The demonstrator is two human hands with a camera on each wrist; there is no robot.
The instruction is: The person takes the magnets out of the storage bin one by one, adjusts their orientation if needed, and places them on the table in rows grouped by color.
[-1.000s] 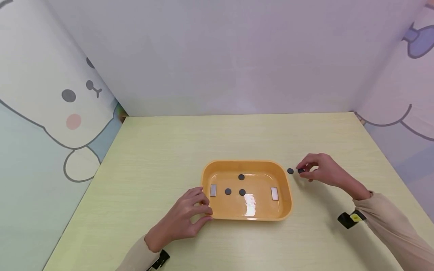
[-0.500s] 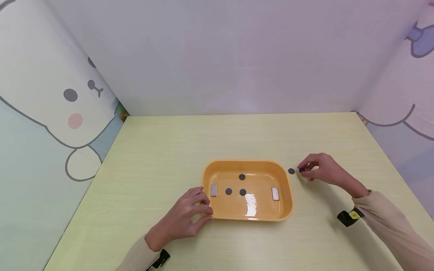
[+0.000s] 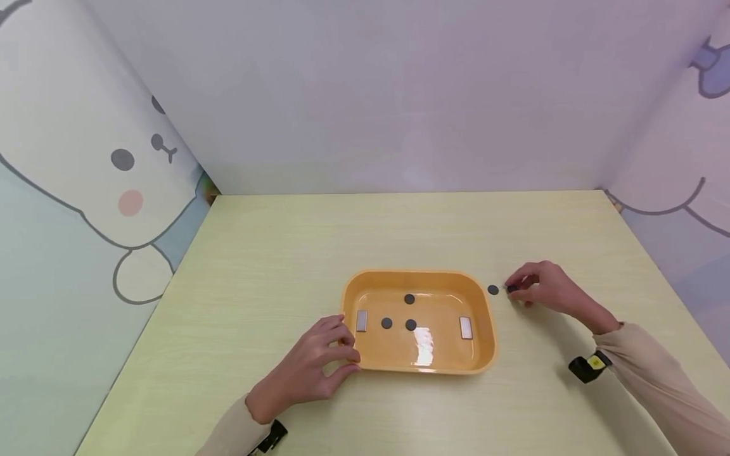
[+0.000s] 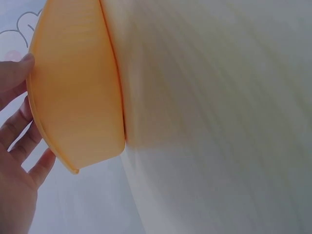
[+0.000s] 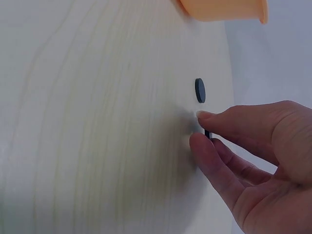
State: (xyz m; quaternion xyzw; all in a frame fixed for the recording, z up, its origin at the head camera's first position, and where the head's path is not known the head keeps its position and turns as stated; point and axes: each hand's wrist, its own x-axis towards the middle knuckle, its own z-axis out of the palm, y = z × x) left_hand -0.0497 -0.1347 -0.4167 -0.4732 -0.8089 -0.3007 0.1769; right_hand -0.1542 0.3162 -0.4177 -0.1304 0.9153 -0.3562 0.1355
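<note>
My left hand [image 3: 313, 364] holds the left front corner of a shallow orange tray [image 3: 422, 367], its fingertips and thumb at the rim. In the left wrist view, the thumb and fingers meet the edge of the tray's outer wall [image 4: 78, 97]. To the right of the tray, my right hand [image 3: 544, 288] pinches a small black disc [image 3: 511, 289] between thumb and finger, close over the table. Most of that disc [image 5: 208, 133] is hidden by the fingers in the right wrist view. Another black disc [image 3: 493, 290] lies between this hand and the tray.
Inside the tray lie three black discs [image 3: 409, 299], a grey rectangular piece [image 3: 362, 321] at the left end and a whitish one [image 3: 466, 328] at the right. The pale wooden table [image 3: 274, 253] meets a plain wall [image 3: 399, 126] behind. Printed panels [image 3: 74, 126] stand at both sides.
The scene shifts slightly rightward as the head view moves. Both hands keep nearly the same place, the right still pinching its disc.
</note>
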